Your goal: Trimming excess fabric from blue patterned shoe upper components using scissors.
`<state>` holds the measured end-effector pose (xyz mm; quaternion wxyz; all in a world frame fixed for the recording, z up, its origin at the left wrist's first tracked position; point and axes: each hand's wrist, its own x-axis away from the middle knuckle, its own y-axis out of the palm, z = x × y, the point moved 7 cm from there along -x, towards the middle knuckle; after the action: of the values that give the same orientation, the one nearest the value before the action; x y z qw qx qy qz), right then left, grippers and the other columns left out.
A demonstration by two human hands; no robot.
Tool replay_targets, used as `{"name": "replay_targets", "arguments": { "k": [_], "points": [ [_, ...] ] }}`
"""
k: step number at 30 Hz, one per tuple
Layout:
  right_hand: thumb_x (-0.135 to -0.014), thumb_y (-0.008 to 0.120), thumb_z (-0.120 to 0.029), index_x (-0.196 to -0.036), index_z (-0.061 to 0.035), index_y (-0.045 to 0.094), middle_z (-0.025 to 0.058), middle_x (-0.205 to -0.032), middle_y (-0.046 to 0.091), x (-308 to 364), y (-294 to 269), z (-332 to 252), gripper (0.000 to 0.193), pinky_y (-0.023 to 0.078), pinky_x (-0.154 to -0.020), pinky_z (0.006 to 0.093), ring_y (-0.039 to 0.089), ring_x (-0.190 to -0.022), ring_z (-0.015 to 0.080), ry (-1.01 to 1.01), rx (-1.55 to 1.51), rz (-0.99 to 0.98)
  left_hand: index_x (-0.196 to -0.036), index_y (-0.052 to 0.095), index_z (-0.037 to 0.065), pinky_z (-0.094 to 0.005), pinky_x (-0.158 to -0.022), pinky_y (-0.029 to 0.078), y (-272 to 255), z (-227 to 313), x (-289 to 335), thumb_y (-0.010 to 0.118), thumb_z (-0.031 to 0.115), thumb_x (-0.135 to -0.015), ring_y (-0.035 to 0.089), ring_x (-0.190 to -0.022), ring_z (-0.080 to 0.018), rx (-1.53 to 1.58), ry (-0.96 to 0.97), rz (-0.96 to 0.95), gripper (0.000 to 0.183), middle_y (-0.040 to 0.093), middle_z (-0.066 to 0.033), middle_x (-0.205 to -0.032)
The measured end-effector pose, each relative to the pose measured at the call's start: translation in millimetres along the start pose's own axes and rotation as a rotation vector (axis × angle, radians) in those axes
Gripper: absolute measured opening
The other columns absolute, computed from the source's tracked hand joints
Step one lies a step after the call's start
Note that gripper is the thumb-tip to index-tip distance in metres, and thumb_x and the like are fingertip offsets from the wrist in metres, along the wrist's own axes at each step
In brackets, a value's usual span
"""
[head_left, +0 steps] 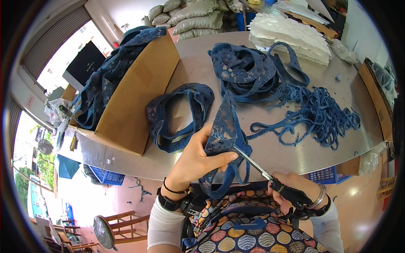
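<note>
My left hand point(195, 157) pinches a dark blue, metallic-patterned fabric band point(222, 131) between thumb and fingers at the table's near edge. The band's upper end rises to a point, and its lower loop hangs over the edge. My right hand point(300, 187) is closed around the black handles of a pair of scissors point(258, 167). Their blade tips touch the band's edge just right of my left thumb. A narrow blue trimming point(262, 134) runs from the band toward a tangled heap of thin blue strips point(317, 113) on the right.
Beside my left hand lies a looped blue band point(207, 98). Farther off sits a pile of similar bands point(242, 69). A cardboard box point(137, 95) full of bands stands left on the metal table point(192, 50). White sheets point(289, 36) are stacked at the far right; another box point(376, 99) edges the right.
</note>
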<state>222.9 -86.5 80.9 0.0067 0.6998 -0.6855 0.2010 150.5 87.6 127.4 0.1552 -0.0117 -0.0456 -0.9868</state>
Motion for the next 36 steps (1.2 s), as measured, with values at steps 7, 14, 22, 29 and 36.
{"name": "replay_targets", "arguments": {
  "k": [7, 14, 22, 29, 36],
  "points": [
    [-0.062, 0.076, -0.025, -0.084, -0.0037, 0.049, 0.0022, -0.059, 0.059, 2.6, -2.8, 4.9, 0.041, 0.045, -0.051, 0.0231, 0.060, -0.053, 0.0143, -0.005, 0.065, 0.014, -0.100, 0.051, 0.001, -0.0195, -0.049, 0.040, -0.9, -3.5, -3.5, 0.068, 0.001, -0.072, 0.050, -0.053, -0.0064, 0.020, -0.028, -0.049, 0.032, 0.056, -0.0004, -0.071],
    [-0.053, 0.080, -0.038, -0.083, -0.0038, 0.049, 0.0037, -0.059, 0.059, 3.0, -4.8, 6.2, 0.055, 0.043, -0.048, 0.0236, 0.060, -0.054, 0.0153, 0.026, 0.045, 0.035, -0.100, 0.051, -0.001, -0.0201, -0.046, 0.039, -0.5, -4.4, -5.6, 0.069, 0.000, -0.070, 0.048, -0.050, -0.0080, 0.038, -0.065, -0.049, 0.035, 0.056, -0.0028, -0.070],
    [-0.062, 0.077, -0.032, -0.085, -0.0038, 0.049, 0.0019, -0.058, 0.056, 3.2, -3.5, 9.5, 0.046, 0.042, -0.047, 0.0217, 0.056, -0.051, 0.0116, 0.036, 0.036, 0.009, -0.103, 0.050, 0.000, -0.0196, -0.046, 0.035, -1.2, -3.7, -6.1, 0.067, 0.003, -0.073, 0.046, -0.048, -0.0074, 0.071, -0.101, -0.122, 0.034, 0.054, -0.0009, -0.070],
    [-0.066, 0.073, -0.026, -0.084, -0.0046, 0.049, -0.0006, -0.062, 0.053, 3.7, 4.8, 29.2, 0.037, 0.040, -0.050, 0.0200, 0.051, -0.053, 0.0082, 0.127, -0.518, 0.019, -0.111, 0.046, 0.000, -0.0207, -0.044, 0.038, 2.9, -6.2, -3.0, 0.055, -0.002, -0.081, 0.047, -0.047, -0.0091, 0.213, -0.067, -0.115, 0.032, 0.054, -0.0053, -0.078],
    [-0.067, 0.068, -0.023, -0.086, -0.0034, 0.051, -0.0029, -0.059, 0.055, 1.7, 4.5, 10.6, 0.032, 0.039, -0.050, 0.0161, 0.051, -0.049, 0.0052, -0.030, -0.256, -0.019, -0.116, 0.044, 0.000, -0.0192, -0.044, 0.036, 6.3, -2.8, 1.3, 0.051, -0.002, -0.083, 0.043, -0.048, -0.0065, 0.150, -0.018, -0.198, 0.034, 0.056, -0.0051, -0.083]
  ]
}}
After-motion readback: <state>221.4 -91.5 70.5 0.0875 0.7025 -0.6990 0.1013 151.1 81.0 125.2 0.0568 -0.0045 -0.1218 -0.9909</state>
